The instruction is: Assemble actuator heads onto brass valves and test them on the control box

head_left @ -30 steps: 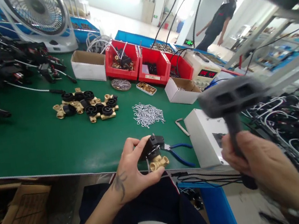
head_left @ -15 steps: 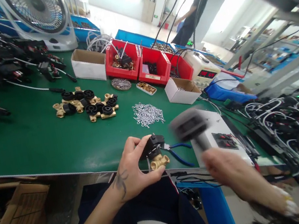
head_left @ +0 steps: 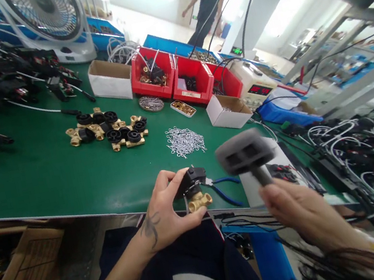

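Observation:
At the table's near edge my left hand (head_left: pixel 169 206) is closed around a brass valve with a black housing (head_left: pixel 200 201), brass ports facing right. My right hand (head_left: pixel 292 203) grips the handle of a grey hammer (head_left: pixel 245 153), its blocky head raised up and to the right of the valve, apart from it. Pliers with blue handles (head_left: pixel 226 190) lie just right of the valve. Beyond my hands is a pile of silver wire clips (head_left: pixel 185 140). Several brass valve bodies with black caps (head_left: pixel 112 129) are grouped to the left.
Red bins (head_left: pixel 153 74) of parts line the back, beside a white carton (head_left: pixel 111 81) and a small open box (head_left: pixel 228 111). A fan (head_left: pixel 53 18) stands back left. Tangled cables (head_left: pixel 360 157) fill the right. A person (head_left: pixel 211 0) is in the background.
The hammer and my right hand have shifted slightly right, and the blur has lessened. My left hand keeps the valve in place. The background person has moved left.

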Demonstrator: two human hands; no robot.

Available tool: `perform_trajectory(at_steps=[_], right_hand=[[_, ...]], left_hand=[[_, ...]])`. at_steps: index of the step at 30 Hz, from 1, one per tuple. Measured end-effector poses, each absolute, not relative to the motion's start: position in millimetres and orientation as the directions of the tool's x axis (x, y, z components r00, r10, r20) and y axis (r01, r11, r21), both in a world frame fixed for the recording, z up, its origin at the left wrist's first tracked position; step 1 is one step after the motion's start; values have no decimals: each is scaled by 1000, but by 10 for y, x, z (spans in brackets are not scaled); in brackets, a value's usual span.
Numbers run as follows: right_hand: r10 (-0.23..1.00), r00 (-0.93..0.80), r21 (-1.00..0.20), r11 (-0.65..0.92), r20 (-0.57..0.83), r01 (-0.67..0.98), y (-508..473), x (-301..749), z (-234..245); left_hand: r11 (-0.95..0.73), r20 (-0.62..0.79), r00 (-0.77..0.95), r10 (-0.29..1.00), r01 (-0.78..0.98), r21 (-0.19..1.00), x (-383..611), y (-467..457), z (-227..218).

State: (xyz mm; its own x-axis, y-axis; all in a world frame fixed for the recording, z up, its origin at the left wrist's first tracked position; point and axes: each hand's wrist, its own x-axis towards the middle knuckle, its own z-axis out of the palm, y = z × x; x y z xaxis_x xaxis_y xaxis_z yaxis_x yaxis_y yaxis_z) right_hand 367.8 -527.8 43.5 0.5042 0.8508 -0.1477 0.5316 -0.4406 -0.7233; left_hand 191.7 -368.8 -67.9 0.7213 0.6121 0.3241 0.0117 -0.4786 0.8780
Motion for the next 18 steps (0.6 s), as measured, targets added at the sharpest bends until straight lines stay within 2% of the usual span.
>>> perform_trajectory(at_steps=[2, 4, 8, 10, 13, 14, 15, 18], right_hand=[[784, 621, -808, -360, 9, 466, -5318, 3698, 464], [767, 641, -822, -341, 38, 456, -5318, 3686, 459], [870, 451, -664, -457, -197, 591, -5252, 3630, 457], [860, 476, -646, -472, -186, 600, -5248, 3634, 516], [779, 627, -757, -419, -15, 502, -5263, 3656, 578], [776, 631, -771, -407, -9, 490, -5260, 3657, 570], [793, 609, -767, -406, -25, 497, -5253, 3655, 548], [860, 468, -668, -472, -205, 575, -5232, 3648, 477]], left_hand=[[-505, 347, 713, 609, 11, 863, 1924, -3694, -687], [-512, 355, 708, 610, 11, 859, 1930, -3697, -693], [-485, 321, 723, 612, 23, 874, 1923, -3692, -693], [-483, 318, 722, 614, 26, 875, 1921, -3692, -696], [-506, 339, 717, 609, 22, 862, 1929, -3698, -702], [-513, 346, 716, 607, 20, 858, 1933, -3699, -703], [-514, 347, 716, 605, 19, 858, 1935, -3700, -702], [-498, 331, 723, 606, 22, 867, 1937, -3701, -695]])
